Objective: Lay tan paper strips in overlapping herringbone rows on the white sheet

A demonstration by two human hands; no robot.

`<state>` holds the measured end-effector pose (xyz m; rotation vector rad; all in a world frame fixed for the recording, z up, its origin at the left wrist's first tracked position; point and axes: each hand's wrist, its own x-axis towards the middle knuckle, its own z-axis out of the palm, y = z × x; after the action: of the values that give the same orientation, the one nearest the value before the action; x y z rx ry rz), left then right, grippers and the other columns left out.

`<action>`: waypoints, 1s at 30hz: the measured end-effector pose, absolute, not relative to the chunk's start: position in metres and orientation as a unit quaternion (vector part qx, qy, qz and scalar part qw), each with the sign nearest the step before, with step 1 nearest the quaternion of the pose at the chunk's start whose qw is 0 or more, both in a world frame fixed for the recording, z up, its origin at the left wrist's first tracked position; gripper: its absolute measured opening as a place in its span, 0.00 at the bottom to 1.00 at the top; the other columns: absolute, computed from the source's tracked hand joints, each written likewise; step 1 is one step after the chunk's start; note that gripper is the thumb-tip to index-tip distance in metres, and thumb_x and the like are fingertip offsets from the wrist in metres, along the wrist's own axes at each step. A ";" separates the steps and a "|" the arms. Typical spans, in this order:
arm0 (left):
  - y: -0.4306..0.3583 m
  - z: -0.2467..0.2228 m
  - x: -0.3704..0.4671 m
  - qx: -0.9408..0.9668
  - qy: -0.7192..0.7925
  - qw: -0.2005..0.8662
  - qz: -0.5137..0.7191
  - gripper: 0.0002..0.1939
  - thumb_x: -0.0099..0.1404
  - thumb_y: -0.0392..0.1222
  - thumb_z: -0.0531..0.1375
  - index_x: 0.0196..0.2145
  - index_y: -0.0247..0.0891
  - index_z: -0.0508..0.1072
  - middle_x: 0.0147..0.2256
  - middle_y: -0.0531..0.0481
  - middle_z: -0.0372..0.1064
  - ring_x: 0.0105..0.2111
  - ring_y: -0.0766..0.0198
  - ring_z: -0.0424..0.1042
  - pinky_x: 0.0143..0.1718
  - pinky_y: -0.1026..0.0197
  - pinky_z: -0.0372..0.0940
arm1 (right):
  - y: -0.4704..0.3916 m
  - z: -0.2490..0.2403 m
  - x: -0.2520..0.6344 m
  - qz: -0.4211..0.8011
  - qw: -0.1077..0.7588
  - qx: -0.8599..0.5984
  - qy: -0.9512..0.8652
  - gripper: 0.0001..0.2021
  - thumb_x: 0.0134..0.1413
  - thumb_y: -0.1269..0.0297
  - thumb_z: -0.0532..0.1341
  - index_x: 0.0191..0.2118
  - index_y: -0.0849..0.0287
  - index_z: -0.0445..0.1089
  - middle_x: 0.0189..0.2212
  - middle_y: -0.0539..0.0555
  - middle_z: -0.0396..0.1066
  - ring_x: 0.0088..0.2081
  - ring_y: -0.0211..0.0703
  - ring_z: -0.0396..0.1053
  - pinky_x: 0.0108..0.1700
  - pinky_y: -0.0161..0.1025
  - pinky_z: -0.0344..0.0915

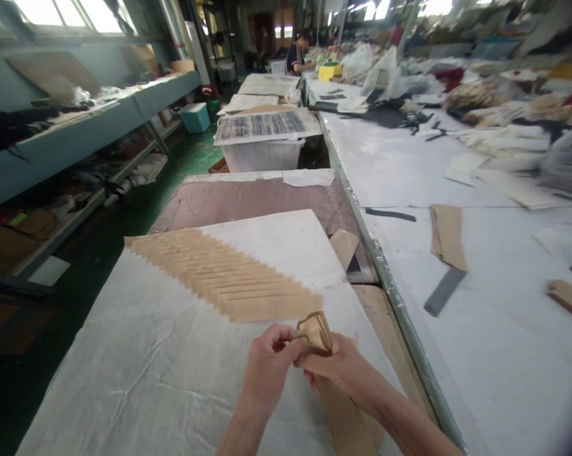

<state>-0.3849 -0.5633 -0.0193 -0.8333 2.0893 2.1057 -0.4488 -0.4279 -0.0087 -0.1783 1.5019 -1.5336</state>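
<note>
A bundle of tan strips (345, 411) is held in my right hand (336, 364), whose fingers wrap round it near its far end. That end is bent up and its layers are fanned. My left hand (273, 354) pinches the left edge of the same bundle with thumb and forefinger. Beyond my hands, a row of overlapping tan strips (228, 278) lies in a slanting band on the white sheet (138, 354). Both hands are above this sheet, near its right side.
On the white table (495, 354) at the right lie a folded tan piece (447, 234), a grey strip (444, 291) and a dark strip (390, 215). A metal-edged rim (400, 316) runs beside my right arm. A person (298, 56) sits far back.
</note>
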 end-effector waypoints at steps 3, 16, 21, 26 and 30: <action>-0.565 -0.017 -0.387 -0.234 0.698 0.027 0.677 0.09 0.59 0.44 0.60 0.27 0.35 0.73 0.24 0.54 0.64 0.25 0.68 0.65 0.29 0.65 0.60 | -0.427 -0.012 -0.450 -0.641 0.483 -0.057 0.593 0.07 0.46 0.64 0.62 0.30 0.63 0.70 0.22 0.49 0.68 0.24 0.35 0.64 0.27 0.32 0.63; -0.616 -0.046 -0.369 -0.430 0.635 -0.070 0.638 0.11 0.56 0.47 0.61 0.26 0.35 0.70 0.20 0.53 0.68 0.22 0.69 0.66 0.22 0.69 0.60 | -0.363 -0.045 -0.494 -0.513 0.470 -0.039 0.717 0.14 0.48 0.53 0.61 0.23 0.60 0.65 0.17 0.50 0.68 0.20 0.36 0.61 0.24 0.33 0.56; -0.630 -0.061 -0.378 -0.441 0.677 -0.065 0.586 0.10 0.56 0.46 0.59 0.28 0.35 0.67 0.22 0.51 0.71 0.18 0.65 0.71 0.15 0.69 0.58 | -0.384 -0.045 -0.511 -0.405 0.338 -0.069 0.846 0.20 0.49 0.51 0.58 0.14 0.58 0.62 0.13 0.50 0.64 0.20 0.39 0.61 0.30 0.37 0.58; -0.640 -0.069 -0.386 -0.477 0.687 -0.048 0.546 0.11 0.57 0.47 0.56 0.25 0.37 0.63 0.18 0.53 0.69 0.14 0.65 0.69 0.10 0.69 0.53 | -0.407 -0.053 -0.517 -0.349 0.284 -0.025 0.893 0.20 0.49 0.50 0.59 0.14 0.55 0.59 0.10 0.48 0.60 0.18 0.39 0.60 0.25 0.37 0.55; -0.642 -0.071 -0.388 -0.495 0.687 -0.044 0.531 0.10 0.56 0.46 0.56 0.24 0.38 0.64 0.15 0.55 0.67 0.11 0.67 0.65 0.09 0.69 0.52 | -0.409 -0.066 -0.521 -0.336 0.297 -0.025 0.893 0.22 0.49 0.49 0.58 0.13 0.55 0.60 0.10 0.49 0.60 0.17 0.40 0.60 0.25 0.38 0.55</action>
<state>-0.3877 -0.6418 -0.0713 -1.5998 2.2208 1.7154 -0.5214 -0.4088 -0.0656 -0.0674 2.3747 -0.8937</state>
